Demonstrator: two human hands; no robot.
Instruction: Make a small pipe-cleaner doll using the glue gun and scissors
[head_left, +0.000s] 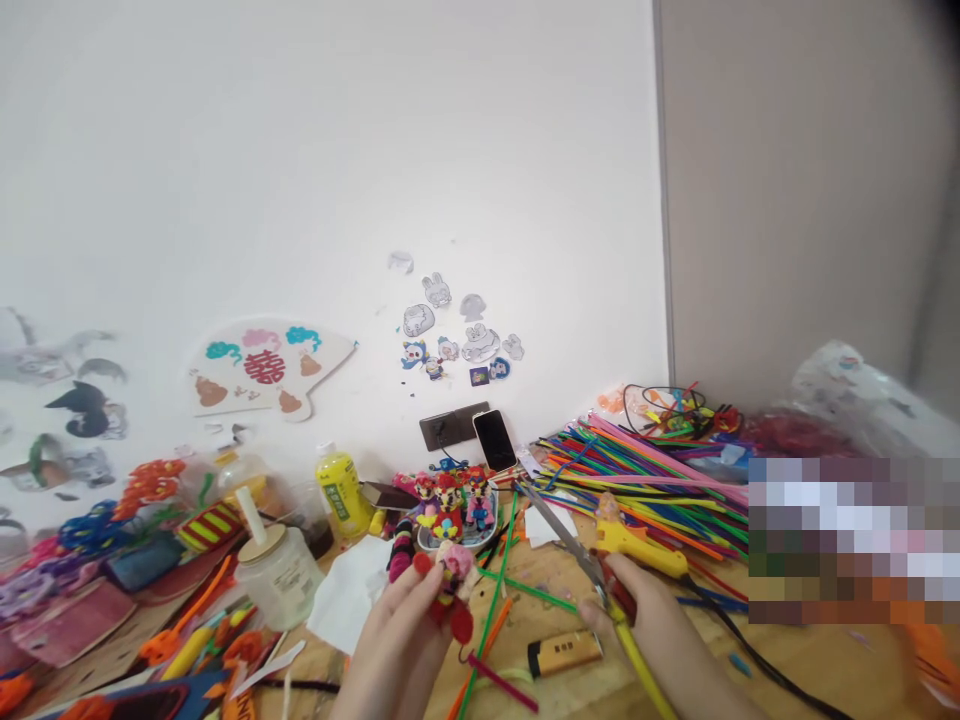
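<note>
My left hand (405,625) pinches a small pipe-cleaner doll (455,567) with a pink head and red parts. Fingers cover much of its body. My right hand (649,625) is wrapped round a pair of scissors (564,530), whose metal blades point away and to the left. A yellow strip (637,660) runs below that hand; whether it belongs to the handle I cannot tell. Beyond the doll, several finished dolls (448,505) stand in a small white tray (439,543). Green pipe cleaners (517,585) lie between my hands, and a lighter (566,653) sits just left of the right hand.
A yellow glue gun (637,545) with a black cord lies beside a heap of coloured pipe cleaners (645,480). A phone (495,440) leans at the wall. Leftward stand a yellow bottle (341,490) and a lidded glass jar (277,575). Plastic bags (862,390) fill the back right.
</note>
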